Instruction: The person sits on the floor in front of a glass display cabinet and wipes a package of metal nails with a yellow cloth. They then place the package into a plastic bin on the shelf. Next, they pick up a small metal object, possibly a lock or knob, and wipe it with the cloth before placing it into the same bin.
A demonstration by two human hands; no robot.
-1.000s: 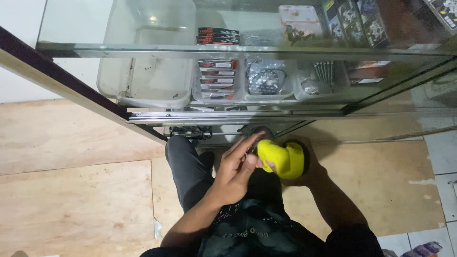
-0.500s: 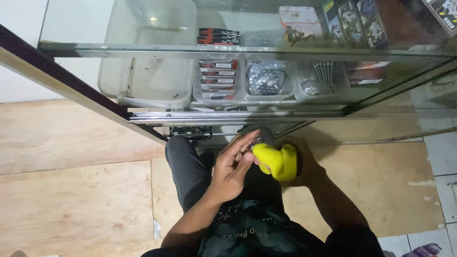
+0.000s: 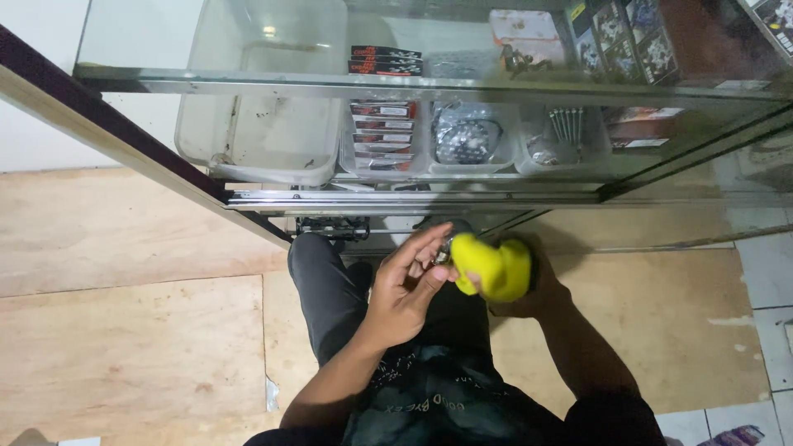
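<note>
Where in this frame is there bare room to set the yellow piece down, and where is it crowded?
Bare patches: the plywood floor left of the dark trouser leg, and the floor right of the right hand, up to the tiles. The large clear bin looks nearly empty. Crowded: the small trays behind the glass, and around the left hand touching the yellow object.

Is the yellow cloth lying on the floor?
No, the yellow cloth is held up in the right hand, with the left hand touching it.
</note>
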